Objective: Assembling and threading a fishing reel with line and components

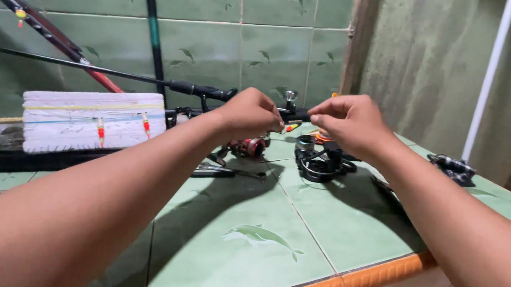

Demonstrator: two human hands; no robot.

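Green tiles cover the worktop (247, 225), which has an orange front edge, and two hands are raised over its far middle. The left hand (249, 112) is closed in a loose fist, and the right hand (347, 118) pinches thumb and forefinger together; the two sit close, nearly touching, but whatever thin thing passes between them is too fine to make out. Just behind the hands a black rod (86, 67) runs in from the left, its handle end reaching the left hand. Two reels lie under the hands: a red reel (254, 147) below the left one and a black reel (320, 160) below the right one, side by side and just apart. A second rod (40, 25), red and dark, leans against the tiled wall at the back left corner. One white foam block (90, 121), wound with line and carrying two red and yellow floats (100, 131), sits toward the left edge, well apart from the hands. One small dark object (452, 167) lies near the right edge; I cannot tell what it is. Both forearms cross the near half of the worktop and hide part of it.
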